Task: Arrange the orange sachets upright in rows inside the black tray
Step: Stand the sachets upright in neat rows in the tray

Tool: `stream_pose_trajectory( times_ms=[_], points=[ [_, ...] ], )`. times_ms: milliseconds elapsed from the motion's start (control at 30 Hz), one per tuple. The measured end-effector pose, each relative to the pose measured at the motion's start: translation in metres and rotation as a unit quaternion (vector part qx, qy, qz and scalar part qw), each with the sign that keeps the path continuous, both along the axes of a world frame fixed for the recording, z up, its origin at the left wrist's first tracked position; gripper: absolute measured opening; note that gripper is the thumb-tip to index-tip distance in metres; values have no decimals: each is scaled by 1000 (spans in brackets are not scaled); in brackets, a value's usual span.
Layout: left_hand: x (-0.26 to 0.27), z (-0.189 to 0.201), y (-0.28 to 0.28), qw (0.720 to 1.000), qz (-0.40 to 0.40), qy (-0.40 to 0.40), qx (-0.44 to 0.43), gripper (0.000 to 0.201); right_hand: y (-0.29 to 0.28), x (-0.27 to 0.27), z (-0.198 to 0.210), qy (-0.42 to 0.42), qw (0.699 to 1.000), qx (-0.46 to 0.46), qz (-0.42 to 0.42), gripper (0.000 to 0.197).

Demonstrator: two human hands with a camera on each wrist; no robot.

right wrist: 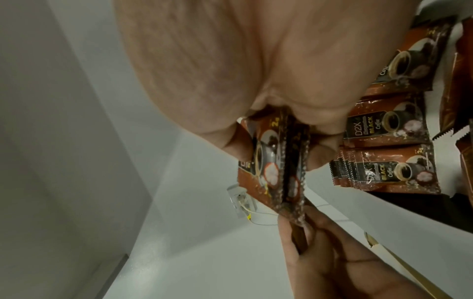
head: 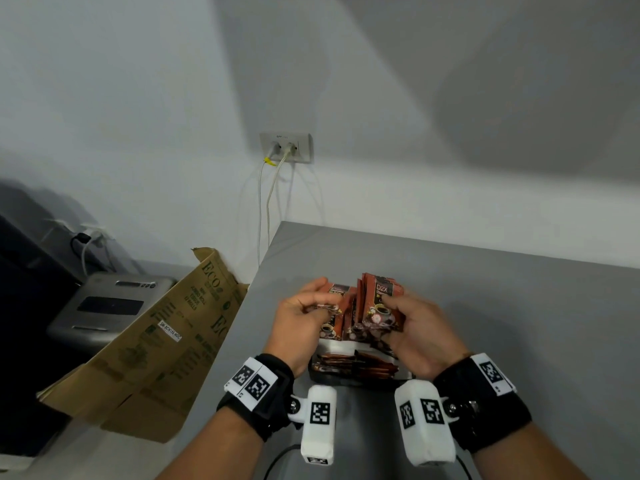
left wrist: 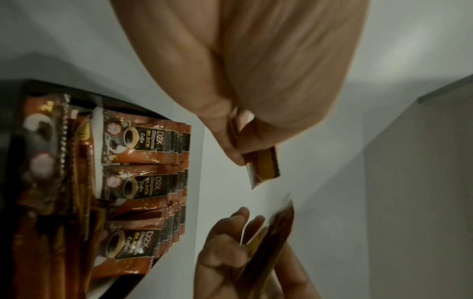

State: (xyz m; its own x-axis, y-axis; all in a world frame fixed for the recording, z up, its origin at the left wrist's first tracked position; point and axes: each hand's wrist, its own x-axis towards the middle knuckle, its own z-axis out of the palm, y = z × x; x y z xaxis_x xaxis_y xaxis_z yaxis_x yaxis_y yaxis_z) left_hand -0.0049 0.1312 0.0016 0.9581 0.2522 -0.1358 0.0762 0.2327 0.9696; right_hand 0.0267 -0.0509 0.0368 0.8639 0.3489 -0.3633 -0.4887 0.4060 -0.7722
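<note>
A grey table (head: 485, 306) abuts a white wall (head: 138, 98) with a socket (head: 286, 147). Sachets (left wrist: 143, 141) in the black tray (left wrist: 33, 85) read "D2X BLACK Coffee"; a cardboard box (head: 166, 341) reads "ECO". The left hand (head: 301, 320) pinches one sachet (left wrist: 263, 163); the right hand (head: 415, 327) clamps a bundle (head: 379, 303).

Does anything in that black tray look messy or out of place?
Yes. Near the front of the black tray, several orange sachets lie flat and jumbled, while the sachets behind them stand upright in neat rows.
</note>
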Motion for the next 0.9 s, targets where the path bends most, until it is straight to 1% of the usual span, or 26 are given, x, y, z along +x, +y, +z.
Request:
stream_pose_trajectory(
  times_ms=[67,167,200,233,300,333,367,400,433,500,567,600,633,667,700,733,767,800,833,867,900],
  points=[
    [-2,0,-6,999,-9,-9,-39,29,1,2,-5,-5,1000,-1,-17,27],
    [0,-1,-15,999,20,0,-32,17,5,2,-11,-27,998,-44,-22,26],
    [1,-2,-17,999,29,6,-46,19,7,2,-13,-37,997,-63,-25,24],
    [1,-2,-18,996,33,9,-77,24,7,2,-14,-47,996,-76,-27,23],
    [1,2,-18,983,27,21,-180,33,8,0,-14,-77,991,-110,-17,25],
    [1,4,-18,973,10,30,-227,39,8,-2,-13,-108,984,-144,-3,26],
    [1,5,-20,966,-16,44,-255,45,9,-4,-11,-148,972,-183,14,26],
    [0,8,-22,962,-49,61,-263,51,10,-6,-9,-188,958,-216,31,26],
    [-1,11,-25,960,-75,75,-257,52,12,-8,-8,-230,941,-242,52,28],
    [-4,11,-26,959,-108,88,-247,40,15,-9,-5,-310,899,-295,93,32],
    [-6,10,-22,954,-121,98,-255,32,15,-5,-6,-373,841,-373,122,33],
    [-7,9,-20,952,-122,102,-260,34,13,-3,-6,-389,812,-417,127,42],
    [-7,9,-18,951,-121,107,-265,38,9,-1,-6,-393,786,-460,128,62],
    [-6,9,-17,949,-118,114,-269,45,6,1,-3,-396,772,-478,138,85],
    [-5,11,-17,947,-119,118,-275,49,4,2,1,-406,760,-481,161,102],
    [-4,13,-18,945,-123,118,-278,49,4,2,5,-427,742,-478,197,112],
    [-4,14,-18,944,-131,118,-280,47,7,3,8,-450,713,-483,234,115],
    [-4,15,-18,943,-139,116,-280,48,11,3,8,-472,687,-487,260,112],
    [-3,14,-18,944,-140,109,-279,53,14,3,6,-486,674,-486,271,105],
    [-2,12,-18,945,-137,102,-280,64,17,3,4,-490,676,-479,271,97],
    [-1,10,-17,944,-129,104,-284,74,19,2,3,-491,685,-468,266,89]
  ],
)
